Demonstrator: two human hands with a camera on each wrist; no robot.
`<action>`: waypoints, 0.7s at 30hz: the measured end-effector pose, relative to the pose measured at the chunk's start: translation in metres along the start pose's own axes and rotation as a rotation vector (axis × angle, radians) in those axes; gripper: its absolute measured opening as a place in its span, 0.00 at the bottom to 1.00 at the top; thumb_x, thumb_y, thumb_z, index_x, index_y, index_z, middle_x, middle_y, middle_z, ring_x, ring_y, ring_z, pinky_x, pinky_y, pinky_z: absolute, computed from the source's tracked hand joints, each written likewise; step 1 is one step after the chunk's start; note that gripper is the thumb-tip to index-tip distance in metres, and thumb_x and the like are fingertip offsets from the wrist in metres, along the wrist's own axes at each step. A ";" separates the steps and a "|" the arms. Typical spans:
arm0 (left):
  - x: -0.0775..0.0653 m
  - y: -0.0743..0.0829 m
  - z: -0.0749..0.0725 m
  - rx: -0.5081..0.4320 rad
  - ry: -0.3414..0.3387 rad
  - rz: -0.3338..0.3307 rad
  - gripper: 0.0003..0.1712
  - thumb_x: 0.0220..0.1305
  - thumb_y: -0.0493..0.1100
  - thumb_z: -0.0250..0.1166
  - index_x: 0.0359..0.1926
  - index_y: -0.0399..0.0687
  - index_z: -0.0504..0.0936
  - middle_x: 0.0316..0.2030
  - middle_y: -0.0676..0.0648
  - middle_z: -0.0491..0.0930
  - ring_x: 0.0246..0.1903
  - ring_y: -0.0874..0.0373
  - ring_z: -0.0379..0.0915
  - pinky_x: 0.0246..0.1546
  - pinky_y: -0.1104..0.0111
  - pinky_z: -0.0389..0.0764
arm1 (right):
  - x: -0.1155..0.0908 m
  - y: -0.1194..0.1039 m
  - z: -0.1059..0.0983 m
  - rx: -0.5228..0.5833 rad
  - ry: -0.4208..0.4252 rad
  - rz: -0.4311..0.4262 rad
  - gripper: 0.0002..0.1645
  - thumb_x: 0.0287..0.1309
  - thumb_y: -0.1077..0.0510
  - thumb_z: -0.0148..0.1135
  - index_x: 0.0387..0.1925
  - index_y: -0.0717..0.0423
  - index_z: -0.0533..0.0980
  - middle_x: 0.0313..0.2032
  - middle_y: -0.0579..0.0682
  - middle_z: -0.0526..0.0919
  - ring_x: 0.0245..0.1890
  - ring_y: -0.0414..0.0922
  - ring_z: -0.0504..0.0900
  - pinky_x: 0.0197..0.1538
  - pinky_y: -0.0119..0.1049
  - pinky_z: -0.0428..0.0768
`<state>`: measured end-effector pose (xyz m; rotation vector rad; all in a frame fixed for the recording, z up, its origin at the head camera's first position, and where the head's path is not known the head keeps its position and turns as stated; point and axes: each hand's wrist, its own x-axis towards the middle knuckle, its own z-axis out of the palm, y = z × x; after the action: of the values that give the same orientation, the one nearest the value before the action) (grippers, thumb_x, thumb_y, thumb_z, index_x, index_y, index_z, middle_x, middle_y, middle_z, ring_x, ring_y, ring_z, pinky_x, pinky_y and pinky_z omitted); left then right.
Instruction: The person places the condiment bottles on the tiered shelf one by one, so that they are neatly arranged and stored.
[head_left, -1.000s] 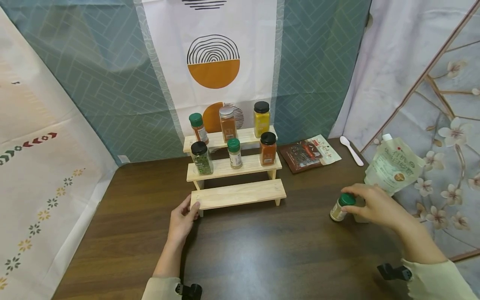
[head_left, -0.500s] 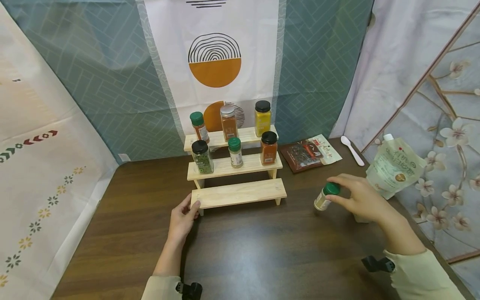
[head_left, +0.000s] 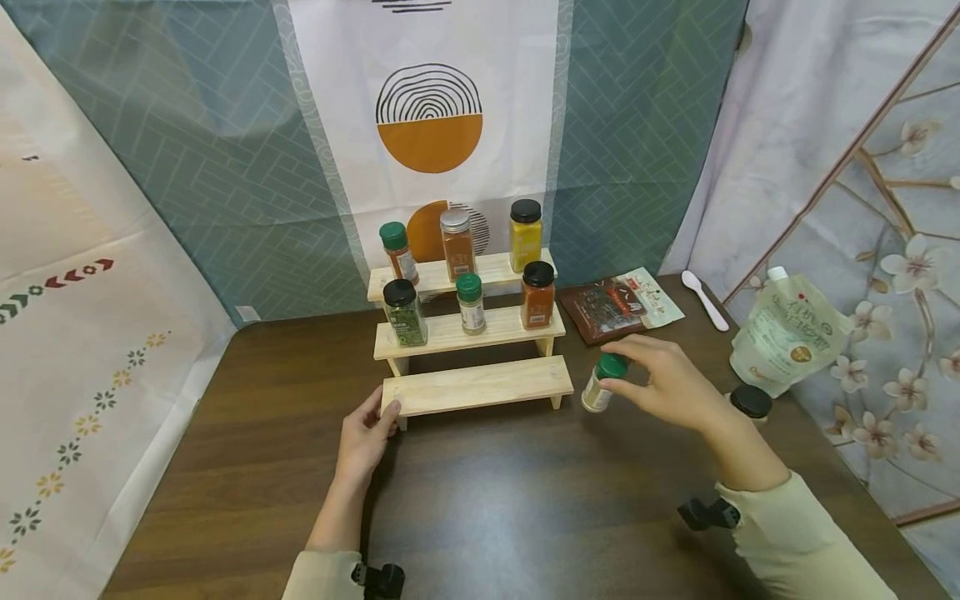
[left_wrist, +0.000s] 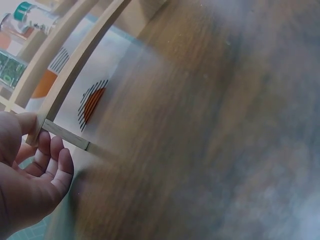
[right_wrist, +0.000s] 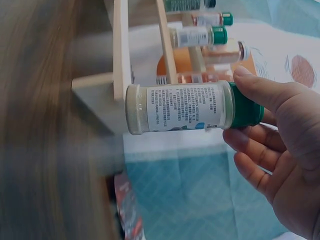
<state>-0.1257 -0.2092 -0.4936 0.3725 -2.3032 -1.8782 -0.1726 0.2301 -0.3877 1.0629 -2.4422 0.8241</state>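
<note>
My right hand (head_left: 660, 379) pinches a spice jar (head_left: 597, 392) by its green cap, just right of the lowest step of a three-tier wooden rack (head_left: 480, 387). In the right wrist view the jar (right_wrist: 177, 107) shows pale contents and a printed label; thumb and fingers press on the cap. My left hand (head_left: 365, 437) grips the left end of the rack's bottom step, thumb on top, as the left wrist view also shows with the hand (left_wrist: 40, 170) at the board's end. Three jars stand on the top step, among them a yellow one (head_left: 525, 237), and three on the middle step.
Right of the rack lie a brown packet (head_left: 611, 307) and a white spoon (head_left: 705, 302). A pale green spout pouch (head_left: 789, 337) stands at the right edge, with a black-capped jar (head_left: 751, 402) beside my right forearm. Patterned cloths hang behind the table.
The right hand has lifted the green-capped jar from beside the pouch and carried it left to the rack. A black-capped jar has come into view behind it. The left hand stays put.
</note>
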 end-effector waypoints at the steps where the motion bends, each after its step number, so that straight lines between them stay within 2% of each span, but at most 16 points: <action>1: 0.000 0.000 0.000 -0.001 -0.001 0.001 0.32 0.73 0.42 0.64 0.72 0.36 0.67 0.38 0.40 0.79 0.33 0.58 0.76 0.35 0.73 0.81 | 0.003 -0.002 0.002 0.005 -0.004 -0.001 0.27 0.47 0.61 0.81 0.50 0.61 0.82 0.42 0.50 0.85 0.37 0.40 0.82 0.37 0.40 0.83; 5: 0.000 0.001 0.001 0.000 0.000 0.001 0.32 0.73 0.42 0.64 0.72 0.36 0.68 0.38 0.41 0.79 0.33 0.59 0.75 0.35 0.73 0.81 | 0.015 -0.011 0.007 0.022 -0.015 -0.001 0.27 0.49 0.59 0.81 0.51 0.61 0.82 0.43 0.51 0.85 0.38 0.41 0.83 0.38 0.42 0.84; 11: 0.000 0.002 0.001 0.002 0.004 0.008 0.31 0.73 0.42 0.64 0.71 0.36 0.69 0.37 0.41 0.79 0.32 0.59 0.75 0.34 0.74 0.81 | 0.030 -0.022 0.015 0.052 -0.032 0.018 0.26 0.52 0.56 0.79 0.52 0.61 0.82 0.42 0.49 0.84 0.35 0.39 0.80 0.36 0.39 0.82; 21: -0.001 0.002 0.001 0.009 0.013 0.009 0.31 0.72 0.42 0.64 0.71 0.34 0.69 0.36 0.42 0.79 0.31 0.59 0.76 0.34 0.73 0.81 | 0.051 -0.031 0.035 0.085 -0.039 0.032 0.25 0.54 0.54 0.78 0.53 0.58 0.82 0.41 0.48 0.83 0.36 0.40 0.80 0.38 0.40 0.81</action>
<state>-0.1254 -0.2079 -0.4917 0.3732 -2.3020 -1.8564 -0.1857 0.1627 -0.3760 1.0826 -2.4826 0.9338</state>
